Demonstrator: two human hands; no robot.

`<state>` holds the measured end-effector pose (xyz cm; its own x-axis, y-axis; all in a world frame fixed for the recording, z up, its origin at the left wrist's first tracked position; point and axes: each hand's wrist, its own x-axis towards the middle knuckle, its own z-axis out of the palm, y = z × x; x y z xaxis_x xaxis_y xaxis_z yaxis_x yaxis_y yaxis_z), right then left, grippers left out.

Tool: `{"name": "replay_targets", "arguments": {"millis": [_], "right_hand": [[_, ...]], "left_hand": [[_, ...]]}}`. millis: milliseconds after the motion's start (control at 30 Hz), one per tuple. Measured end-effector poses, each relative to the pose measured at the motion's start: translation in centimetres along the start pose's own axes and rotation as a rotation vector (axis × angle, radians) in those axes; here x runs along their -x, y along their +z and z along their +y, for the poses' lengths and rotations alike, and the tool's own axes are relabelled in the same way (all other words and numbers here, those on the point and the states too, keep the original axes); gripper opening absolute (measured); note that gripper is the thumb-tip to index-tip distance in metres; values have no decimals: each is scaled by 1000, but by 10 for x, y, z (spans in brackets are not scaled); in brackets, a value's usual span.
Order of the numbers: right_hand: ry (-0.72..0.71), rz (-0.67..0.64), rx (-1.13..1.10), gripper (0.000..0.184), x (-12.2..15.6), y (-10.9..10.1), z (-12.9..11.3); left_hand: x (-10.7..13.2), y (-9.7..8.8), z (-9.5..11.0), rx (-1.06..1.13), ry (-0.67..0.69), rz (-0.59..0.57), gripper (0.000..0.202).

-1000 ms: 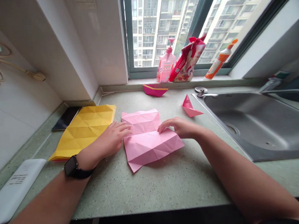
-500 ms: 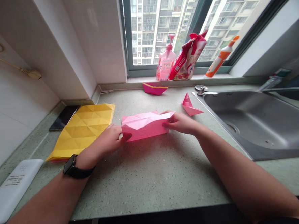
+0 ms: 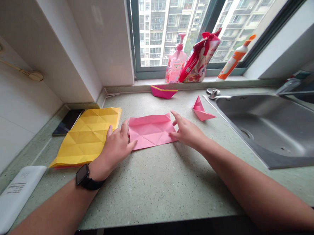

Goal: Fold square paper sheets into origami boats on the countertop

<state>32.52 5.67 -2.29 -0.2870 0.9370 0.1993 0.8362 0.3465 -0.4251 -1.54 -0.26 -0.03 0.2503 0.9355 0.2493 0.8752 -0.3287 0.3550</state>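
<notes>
A creased sheet of pink paper [image 3: 152, 132] lies on the countertop between my hands, its far edge folded up in a strip. At its left end, my left hand [image 3: 118, 141] rests with fingers apart, the thumb touching the near left corner. My right hand [image 3: 187, 131] is at the right end, fingers spread and thumb on the paper's edge. Neither hand grips the sheet. Left of it lies a stack of creased yellow paper [image 3: 90, 132], partly behind my left hand. A pink folded paper boat [image 3: 202, 111] stands beyond my right hand, and a magenta one [image 3: 164, 92] sits near the sill.
A steel sink [image 3: 274, 128] takes up the right side. On the sill stand a pink pump bottle [image 3: 175, 65], a red bag [image 3: 200, 60] and an orange-and-white bottle [image 3: 234, 61]. At left are a dark phone [image 3: 67, 122] and a white oblong device [image 3: 18, 197].
The pink paper has come down from a raised, tilted position to lie flatter on the counter. Both hands have loosened their pinch, and their fingers have spread.
</notes>
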Motion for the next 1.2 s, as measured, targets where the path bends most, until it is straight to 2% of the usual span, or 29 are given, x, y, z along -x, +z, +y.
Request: {"name": "replay_targets", "arguments": {"millis": [67,167,267,333,500,667,900,1033,1200], "right_hand": [[-9,28,68,98,2,1,-3],[-73,34,152,75,2,-1,-11],[-235,-1,179,50,-2,-3,-17],[-308,-38,188,44,-3,-1,-18],[-310,-177,204,46,-3,8,-19],[-306,-240,139,50,-5,9,-13],[-373,-268,79,53,-8,10,-9],[-366,-251,91,53,-7,15,-11],[-341,-241,58,63,-6,18,-13]], "left_hand": [[3,1,-1,-81,43,44,82],[7,2,-2,-118,140,80,66],[7,2,1,-91,255,40,46],[5,4,4,-76,314,10,42],[-2,14,3,-59,368,-45,48],[-8,23,5,-38,429,-72,50],[-7,29,15,2,594,-266,48],[-6,28,14,-10,573,-356,55],[-4,27,13,-8,535,-413,69]]}}
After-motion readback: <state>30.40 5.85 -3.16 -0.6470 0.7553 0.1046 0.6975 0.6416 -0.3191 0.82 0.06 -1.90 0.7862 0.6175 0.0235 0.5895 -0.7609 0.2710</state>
